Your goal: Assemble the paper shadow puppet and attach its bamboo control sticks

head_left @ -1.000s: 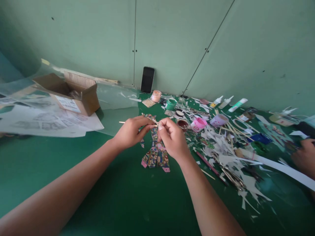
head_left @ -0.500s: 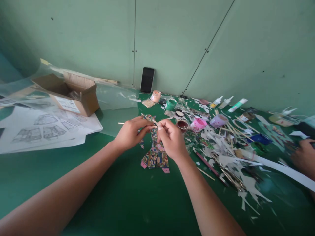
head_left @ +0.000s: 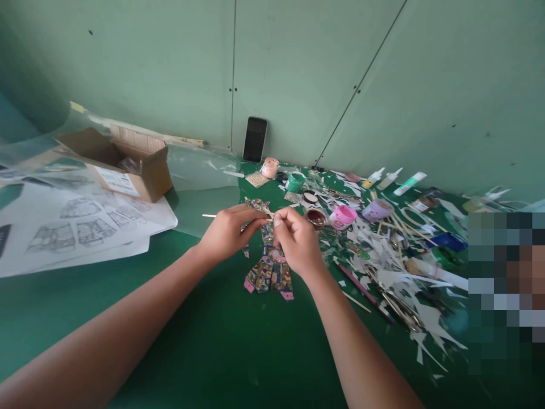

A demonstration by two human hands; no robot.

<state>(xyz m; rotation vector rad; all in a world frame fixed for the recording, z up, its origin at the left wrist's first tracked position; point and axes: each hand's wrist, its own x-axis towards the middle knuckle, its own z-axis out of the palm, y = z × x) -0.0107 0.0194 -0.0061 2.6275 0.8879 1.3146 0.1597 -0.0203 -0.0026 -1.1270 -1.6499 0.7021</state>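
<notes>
A: Grip?
B: Left hand (head_left: 227, 232) grasps one stick (head_left: 208, 216); right hand (head_left: 300, 238) pinched closed at its near end, can't tell on what.
A: Step?
B: Looks like fine two-handed stick work, over one patterned figure (head_left: 268, 272) on the bench (head_left: 238, 352). Next move calls for steadiness, I'd judge.
A: Further out?
B: At least five pots (head_left: 343, 217), one phone (head_left: 255, 139), one box (head_left: 155, 176).

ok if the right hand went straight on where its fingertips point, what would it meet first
Probably the left hand, its fingertips close beside those of the right hand; depth between them is unclear.
</notes>
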